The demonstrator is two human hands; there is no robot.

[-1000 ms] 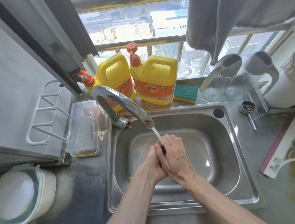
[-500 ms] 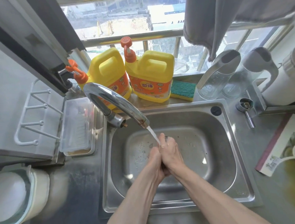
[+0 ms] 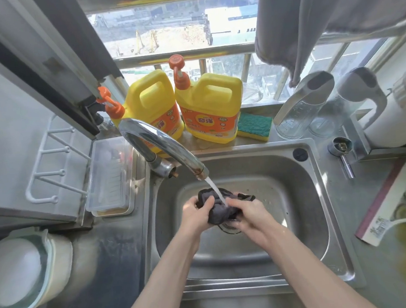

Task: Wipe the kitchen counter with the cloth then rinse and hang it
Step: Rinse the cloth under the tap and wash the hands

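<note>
A dark grey cloth (image 3: 219,209) is bunched up over the steel sink (image 3: 300,231), right under the running stream from the chrome faucet (image 3: 162,147). My left hand (image 3: 195,211) grips the cloth's left side and my right hand (image 3: 249,213) grips its right side. The water lands on the cloth between the two hands. Part of the cloth is hidden inside my fingers.
Two yellow detergent jugs (image 3: 208,107) and a green sponge (image 3: 254,126) stand on the sill behind the sink. A white hook rack (image 3: 50,166) hangs on the left wall, above a clear plastic box (image 3: 110,175). A grey towel (image 3: 320,15) hangs top right. A kettle (image 3: 392,109) stands at right.
My hands were pressed together around the cloth under the tap; now they have drawn apart, and the dark cloth shows spread between them. The camera has moved in closer.
</note>
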